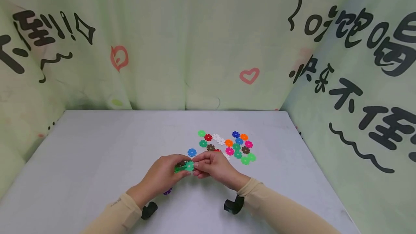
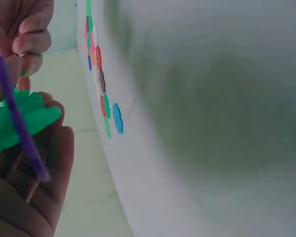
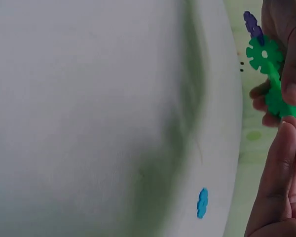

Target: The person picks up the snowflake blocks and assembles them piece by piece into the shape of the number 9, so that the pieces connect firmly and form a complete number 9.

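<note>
- Two tan sleeves point(image 1: 279, 208) enter from the near edge of the table point(image 1: 97, 147), each with a black wrist camera just under it.
- Both hands meet over the table, just short of the disc pile point(image 1: 232, 145), so loose pieces lie within a short reach.
- Left hand point(image 1: 162, 176): its fingers curl round a small green cluster point(image 1: 184, 167) of slotted discs; the left wrist view shows the cluster resting on the fingertips with the thumb side closing over it, apparently to keep it steady.
- A purple disc point(image 2: 19, 118) stands edge-on across the cluster in that view; it looks slotted into the green pieces, though the joint itself is blurred.
- Right hand point(image 1: 212, 165): thumb and forefinger pinch the cluster's far end, seen in the right wrist view as a green toothed disc point(image 3: 264, 54) with the fingers point(image 3: 291, 74) gripping just below it. The pinch seems placed to press or turn one piece against the rest.
- A blue disc point(image 1: 192, 152) lies apart from the pile, just beyond the left hand.
- Another purple piece point(image 1: 167, 191) lies on the table under the left wrist, mostly hidden.
- Green printed cloth point(image 1: 208, 39) walls the table on three sides behind the pile.
</note>
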`<state>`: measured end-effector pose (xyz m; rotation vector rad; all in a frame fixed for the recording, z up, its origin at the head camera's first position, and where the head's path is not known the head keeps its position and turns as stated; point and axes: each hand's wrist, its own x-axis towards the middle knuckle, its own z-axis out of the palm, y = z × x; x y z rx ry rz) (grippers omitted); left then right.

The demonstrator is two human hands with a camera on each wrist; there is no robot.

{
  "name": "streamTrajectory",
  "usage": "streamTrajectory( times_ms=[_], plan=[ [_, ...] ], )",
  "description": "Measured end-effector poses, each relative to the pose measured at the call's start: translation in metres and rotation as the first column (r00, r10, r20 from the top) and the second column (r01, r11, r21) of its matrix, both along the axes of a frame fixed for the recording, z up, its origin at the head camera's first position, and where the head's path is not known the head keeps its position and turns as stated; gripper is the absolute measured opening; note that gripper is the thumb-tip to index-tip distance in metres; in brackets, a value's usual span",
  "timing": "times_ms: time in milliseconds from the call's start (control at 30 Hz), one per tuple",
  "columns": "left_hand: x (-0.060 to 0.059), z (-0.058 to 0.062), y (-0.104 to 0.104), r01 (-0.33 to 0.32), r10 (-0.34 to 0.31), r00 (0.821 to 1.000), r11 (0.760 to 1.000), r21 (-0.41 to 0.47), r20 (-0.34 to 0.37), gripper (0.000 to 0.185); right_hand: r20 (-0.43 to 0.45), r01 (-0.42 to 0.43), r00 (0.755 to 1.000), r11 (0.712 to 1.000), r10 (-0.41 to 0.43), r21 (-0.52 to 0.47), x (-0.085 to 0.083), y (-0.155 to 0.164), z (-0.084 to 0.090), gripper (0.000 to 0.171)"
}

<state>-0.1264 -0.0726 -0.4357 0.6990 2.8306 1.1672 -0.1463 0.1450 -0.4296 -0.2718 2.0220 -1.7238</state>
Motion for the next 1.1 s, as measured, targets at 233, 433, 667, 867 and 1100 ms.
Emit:
streamTrajectory(
  times_ms=[233, 433, 667, 867, 1100],
  plan=[
    [0.001, -0.005, -0.011, -0.014, 0.013, 1.000, 0.999, -0.031, -0.009, 0.036, -0.118, -0.021, 0.992, 0.977, 0.047, 0.212, -0.020, 0.010, -0.010, 0.024],
    [0.001, -0.011, -0.017, -0.045, 0.045, 0.999, 0.998, -0.032, -0.004, 0.036, -0.257, 0.009, 0.961, 0.912, 0.106, 0.409, -0.039, 0.006, -0.015, 0.025],
    [-0.001, -0.014, -0.021, -0.064, 0.065, 0.998, 0.998, -0.025, 0.017, 0.035, -0.365, 0.037, 0.902, 0.801, 0.230, 0.597, -0.053, -0.006, -0.018, 0.035],
    [-0.002, -0.015, -0.024, -0.054, 0.054, 0.999, 0.998, -0.015, -0.002, 0.036, -0.381, 0.039, 0.855, 0.687, 0.353, 0.726, -0.059, -0.016, -0.023, 0.035],
    [-0.002, -0.015, -0.025, -0.056, 0.056, 0.998, 0.998, -0.012, -0.002, 0.035, -0.370, 0.041, 0.862, 0.681, 0.346, 0.731, -0.060, -0.018, -0.025, 0.025]
  ],
)
